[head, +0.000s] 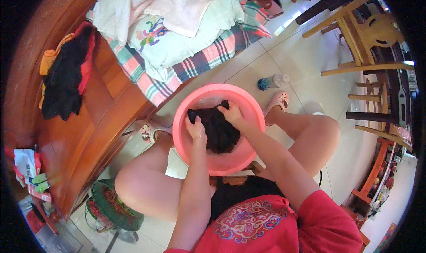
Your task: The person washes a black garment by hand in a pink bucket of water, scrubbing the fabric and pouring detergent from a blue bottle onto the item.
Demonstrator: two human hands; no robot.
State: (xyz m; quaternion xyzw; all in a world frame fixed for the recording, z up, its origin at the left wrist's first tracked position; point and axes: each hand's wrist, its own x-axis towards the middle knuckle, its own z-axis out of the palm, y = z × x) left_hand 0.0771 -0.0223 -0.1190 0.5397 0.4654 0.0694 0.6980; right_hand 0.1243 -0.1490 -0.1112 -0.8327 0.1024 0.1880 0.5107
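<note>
A pink plastic basin [179, 119] stands between my legs, with a little water and some suds inside. A black cloth [218, 129] hangs spread within it, held at its upper edge by both hands. My left hand [195, 126] pinches the cloth's left corner, fingers closed around a small bunch. At the upper right corner, my right hand [231, 113] grips another bunch of the same cloth. The lower part of the cloth lies in the basin; whether it touches the bottom cannot be told.
To the left runs a wooden bench [103, 119] bearing black, red and orange clothing [66, 76]. A plaid cover [199, 66] and pillow [179, 43] lie at its far end. A plastic bottle [273, 82] is on the tiled floor, wooden chairs [356, 39] at right, a green bag [113, 206] lower left.
</note>
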